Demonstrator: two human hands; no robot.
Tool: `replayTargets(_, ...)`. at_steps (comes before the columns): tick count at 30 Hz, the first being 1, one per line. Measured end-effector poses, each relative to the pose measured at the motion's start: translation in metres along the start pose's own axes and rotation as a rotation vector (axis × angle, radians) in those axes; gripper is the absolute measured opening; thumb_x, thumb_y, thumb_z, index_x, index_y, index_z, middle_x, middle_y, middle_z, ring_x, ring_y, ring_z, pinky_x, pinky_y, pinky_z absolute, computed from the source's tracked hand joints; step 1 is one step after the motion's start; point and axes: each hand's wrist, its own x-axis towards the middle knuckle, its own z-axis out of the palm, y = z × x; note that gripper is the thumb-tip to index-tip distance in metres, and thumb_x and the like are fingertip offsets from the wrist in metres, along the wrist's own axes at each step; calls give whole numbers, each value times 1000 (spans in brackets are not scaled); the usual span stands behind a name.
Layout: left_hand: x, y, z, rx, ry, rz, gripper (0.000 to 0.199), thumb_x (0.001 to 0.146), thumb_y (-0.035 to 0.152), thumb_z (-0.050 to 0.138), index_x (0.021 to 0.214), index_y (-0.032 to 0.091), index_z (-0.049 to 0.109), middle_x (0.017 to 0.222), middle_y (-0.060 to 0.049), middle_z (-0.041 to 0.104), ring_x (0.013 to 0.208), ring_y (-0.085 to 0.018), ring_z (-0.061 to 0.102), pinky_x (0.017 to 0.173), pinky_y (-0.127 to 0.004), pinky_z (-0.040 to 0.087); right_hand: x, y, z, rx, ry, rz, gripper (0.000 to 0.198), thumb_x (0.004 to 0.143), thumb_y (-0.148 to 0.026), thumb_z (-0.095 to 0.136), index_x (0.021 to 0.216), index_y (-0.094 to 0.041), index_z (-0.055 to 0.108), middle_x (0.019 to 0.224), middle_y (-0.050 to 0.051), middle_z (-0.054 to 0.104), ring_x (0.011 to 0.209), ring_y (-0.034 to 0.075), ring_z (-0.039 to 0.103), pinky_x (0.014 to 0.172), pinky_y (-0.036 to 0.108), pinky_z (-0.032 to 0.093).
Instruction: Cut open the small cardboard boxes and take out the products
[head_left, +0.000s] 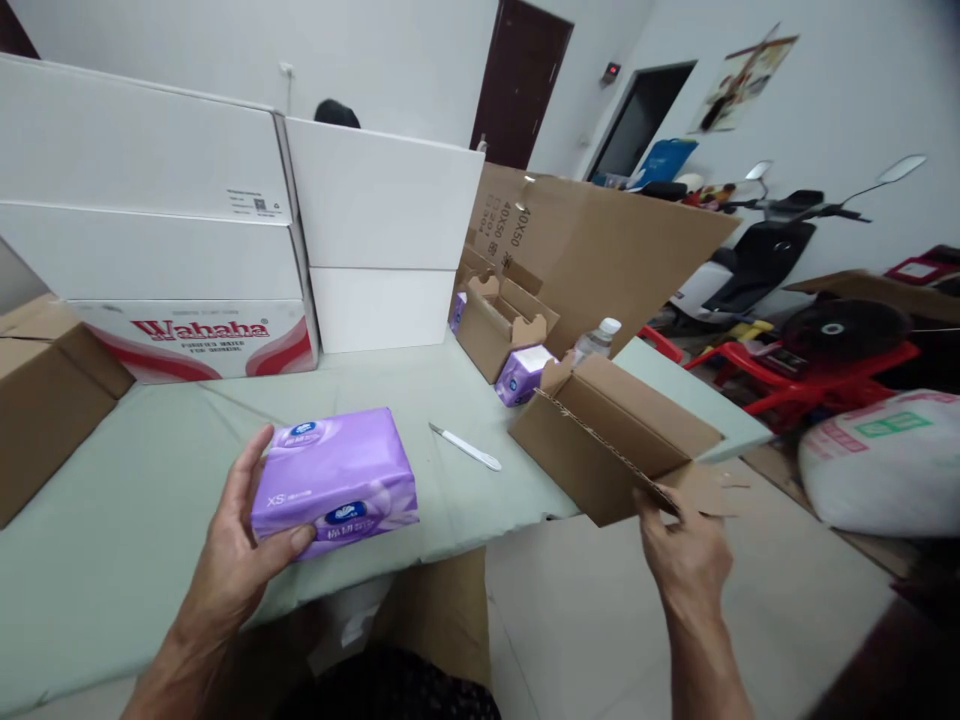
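Note:
A purple tissue pack is gripped at its left end by my left hand, thumb along the front and fingers behind. It is tilted slightly over the near part of the table. My right hand pinches the near edge of an open cardboard box at the table's right edge. The box's flaps stand up, and I see only part of its inside. Between the pack and the box lies a white-handled craft knife on the green cloth.
White cartons stand stacked along the back, with a brown carton at left. Behind the open box are a clear bottle, another purple pack and a second open box. A scooter stands at right.

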Motion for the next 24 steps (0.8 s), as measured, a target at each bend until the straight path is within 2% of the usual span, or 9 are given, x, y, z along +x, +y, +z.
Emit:
replayTargets(2,-4,5,8,-1,-19,-32,122,58,56,95,162,29,39,152,-13,54,134,-42,58,108,-49,54,1,-8,7,-3,-7,43,47,87,-59,56,100,-21,81,66,6,60,69,25,58,60,33,36)
replayTargets(5,-6,7,9,20,-23,-33,121,59,57,95,162,29,38,152,-13,53,133,-41,58,104,-46,57,3,-15,13,9,-17,54,40,85,-53,60,100,-22,81,72,8,63,79,28,60,63,33,35)
replayTargets(10,-4,5,3,50,-8,-46,120,59,58,94,162,29,39,152,-13,54,130,-41,60,101,-44,58,10,-10,20,2,52,40,41,84,-55,59,90,-20,79,72,11,62,85,31,58,63,34,34)
replayTargets(15,-1,5,8,57,-31,-29,118,60,60,92,160,26,40,150,-15,56,130,-40,61,99,-41,59,25,-20,31,-67,59,5,39,84,-49,60,97,-18,80,77,13,63,90,32,58,63,35,33)
replayTargets(19,1,5,11,59,-33,-15,117,61,57,93,160,25,41,148,-15,58,127,-39,64,95,-38,60,38,-30,35,-115,68,50,41,84,-46,61,105,-17,81,73,11,60,86,32,56,64,36,34)
replayTargets(24,4,4,6,51,-13,-35,116,62,54,93,161,29,39,149,-12,57,127,-37,64,94,-36,60,39,-23,34,-68,77,48,41,82,-45,62,103,-16,82,71,11,60,92,33,57,65,36,35)
